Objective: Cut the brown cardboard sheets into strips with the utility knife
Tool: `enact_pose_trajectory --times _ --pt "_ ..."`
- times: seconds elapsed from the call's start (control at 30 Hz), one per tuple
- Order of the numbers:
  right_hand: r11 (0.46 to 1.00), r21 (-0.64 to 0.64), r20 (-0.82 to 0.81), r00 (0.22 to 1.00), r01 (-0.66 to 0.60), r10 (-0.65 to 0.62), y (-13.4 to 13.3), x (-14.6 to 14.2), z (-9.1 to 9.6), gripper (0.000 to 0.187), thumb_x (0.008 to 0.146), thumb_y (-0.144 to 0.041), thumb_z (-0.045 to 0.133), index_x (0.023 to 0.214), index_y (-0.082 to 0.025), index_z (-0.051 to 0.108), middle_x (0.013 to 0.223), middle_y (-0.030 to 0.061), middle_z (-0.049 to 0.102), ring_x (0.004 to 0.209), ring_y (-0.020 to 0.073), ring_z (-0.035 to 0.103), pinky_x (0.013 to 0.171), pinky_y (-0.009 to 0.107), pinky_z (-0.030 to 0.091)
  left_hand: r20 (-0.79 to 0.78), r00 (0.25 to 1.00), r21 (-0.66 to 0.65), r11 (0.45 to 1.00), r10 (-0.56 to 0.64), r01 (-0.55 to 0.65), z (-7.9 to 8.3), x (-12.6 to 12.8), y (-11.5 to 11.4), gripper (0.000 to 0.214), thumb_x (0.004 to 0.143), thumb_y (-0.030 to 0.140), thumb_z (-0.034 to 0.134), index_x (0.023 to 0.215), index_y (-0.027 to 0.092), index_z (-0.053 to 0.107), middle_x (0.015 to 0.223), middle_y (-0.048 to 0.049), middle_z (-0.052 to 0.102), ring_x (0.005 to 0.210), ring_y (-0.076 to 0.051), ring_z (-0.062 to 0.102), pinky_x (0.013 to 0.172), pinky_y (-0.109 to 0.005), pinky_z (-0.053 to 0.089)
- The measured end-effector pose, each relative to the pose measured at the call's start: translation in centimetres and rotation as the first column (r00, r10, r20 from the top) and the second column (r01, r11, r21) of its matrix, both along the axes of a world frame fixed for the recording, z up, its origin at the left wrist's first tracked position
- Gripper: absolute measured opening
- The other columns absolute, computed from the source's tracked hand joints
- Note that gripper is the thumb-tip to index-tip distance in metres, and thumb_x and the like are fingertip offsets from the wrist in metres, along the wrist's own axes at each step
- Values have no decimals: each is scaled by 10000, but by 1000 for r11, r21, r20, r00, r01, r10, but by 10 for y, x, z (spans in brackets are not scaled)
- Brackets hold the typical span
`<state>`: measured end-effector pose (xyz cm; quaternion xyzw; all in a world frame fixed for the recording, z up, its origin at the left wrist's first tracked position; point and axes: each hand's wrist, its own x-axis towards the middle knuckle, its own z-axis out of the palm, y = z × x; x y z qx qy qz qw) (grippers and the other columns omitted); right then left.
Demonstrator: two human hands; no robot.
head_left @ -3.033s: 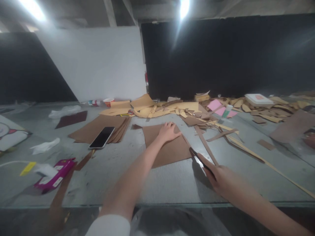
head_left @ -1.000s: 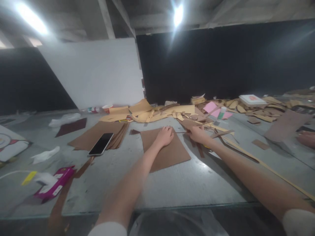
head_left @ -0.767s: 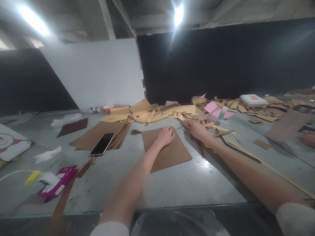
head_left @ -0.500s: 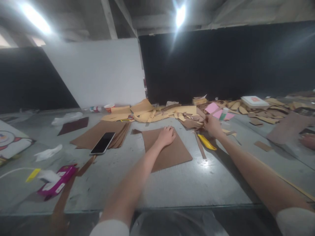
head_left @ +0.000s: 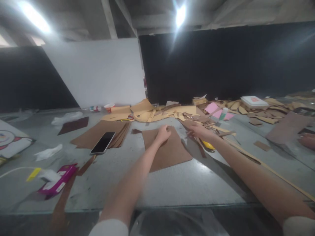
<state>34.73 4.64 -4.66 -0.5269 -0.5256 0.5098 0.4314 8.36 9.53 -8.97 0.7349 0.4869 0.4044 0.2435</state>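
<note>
In the head view you're working with two bare hands, and one brown sheet is lying on the grey tabletop right in front of you. Your left hand is resting on its upper part, fingers curling close to the thumb; whether they're pinching anything, I can't tell. Your right hand is reaching beyond the sheet's right side, fingers drawing narrow beside some brown scraps, and any grip there is too blurred to tell. One yellow object is peeking out by that wrist, partly hidden.

Over to the left, one smartphone is lying on a fanned stack of brown sheets, overlapping too tightly to count. One magenta power strip is sitting nearer you; one maroon sheet and one red-and-white cup are lying farther back.

Yellowish offcuts are crowding the far side. Pink paper is showing in two patches behind one green-labelled bottle. Your right forearm is covering part of one long pale strip, and another person's hand is showing at the right edge.
</note>
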Motion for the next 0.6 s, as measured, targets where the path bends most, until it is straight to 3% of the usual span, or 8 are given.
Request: enact_pose_trajectory --times 0.07,0.13,0.27,0.43,0.6 --pt "985 -142 -129 988 -99 81 -15 -21 2 164 950 -295 760 958 -193 632 950 141 795 772 209 767 682 291 614 108 993 -48 998 41 -36 -1 0 3 538 803 5 619 1298 153 768 1396 -152 754 1318 -293 700 1209 -440 505" --pt "969 -197 -208 972 -147 105 -27 -34 6 111 969 -244 720 949 -188 626 992 154 806 766 190 769 707 288 631 159 985 -76 996 66 -55 -2 -1 5 561 805 -19 583 1314 145 755 1406 -152 754 1326 -270 709 1207 -423 515" --pt "950 -267 -128 983 -163 133 -33 -43 6 141 961 -270 713 890 -185 626 851 100 777 613 120 673 569 202 546 209 973 -93 993 94 -76 1 -5 6 570 804 -39 561 1304 157 755 1398 -141 765 1330 -257 717 1209 -418 519" --pt "976 -185 69 989 -115 130 -29 -50 -10 321 894 -431 778 755 -208 594 510 -22 575 398 87 444 360 201 221 230 967 -96 991 112 -92 3 -9 4 562 796 -33 551 1285 152 758 1387 -152 768 1321 -268 719 1206 -437 519" --pt "988 -83 218 965 -129 144 -31 -55 -16 380 829 -499 817 682 -205 628 357 -70 414 346 78 291 389 231 146 220 967 -39 992 125 -120 10 -10 -3 600 816 0 512 1349 184 717 1432 -135 738 1375 -270 671 1234 -476 482"
